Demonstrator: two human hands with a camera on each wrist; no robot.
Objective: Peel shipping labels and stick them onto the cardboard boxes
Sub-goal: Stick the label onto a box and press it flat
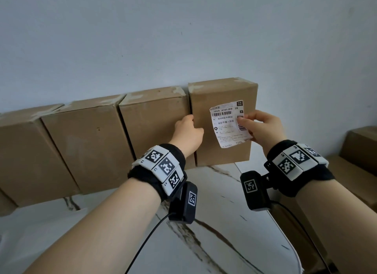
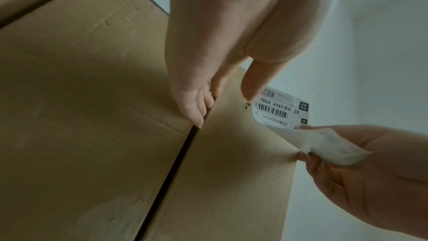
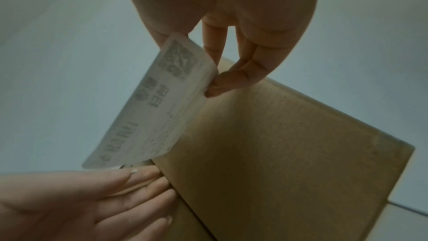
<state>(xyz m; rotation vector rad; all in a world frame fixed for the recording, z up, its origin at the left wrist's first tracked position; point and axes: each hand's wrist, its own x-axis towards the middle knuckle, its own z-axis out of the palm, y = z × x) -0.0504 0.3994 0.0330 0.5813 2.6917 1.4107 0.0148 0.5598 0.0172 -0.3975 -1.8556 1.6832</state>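
Observation:
My right hand (image 1: 244, 120) pinches a white shipping label (image 1: 230, 124) by its right edge, holding it in front of the rightmost cardboard box (image 1: 224, 151). In the left wrist view the label (image 2: 277, 111) has its barcode end close against the box front (image 2: 231, 171) while its lower part curls away in the right hand (image 2: 370, 171). My left hand (image 1: 194, 123) grips that box's left edge. Its fingers (image 2: 199, 105) are tucked into the gap beside the neighbouring box, and the thumb lies on the front. The right wrist view shows the label (image 3: 157, 107) pinched between thumb and fingers (image 3: 231, 80).
Three more cardboard boxes (image 1: 91, 143) stand in a row to the left, against the grey wall. All rest on a white marble table (image 1: 214, 222) whose edge curves at the lower right. Further boxes (image 1: 357, 171) are stacked beyond that edge. A cable (image 1: 142, 243) hangs from each wrist camera.

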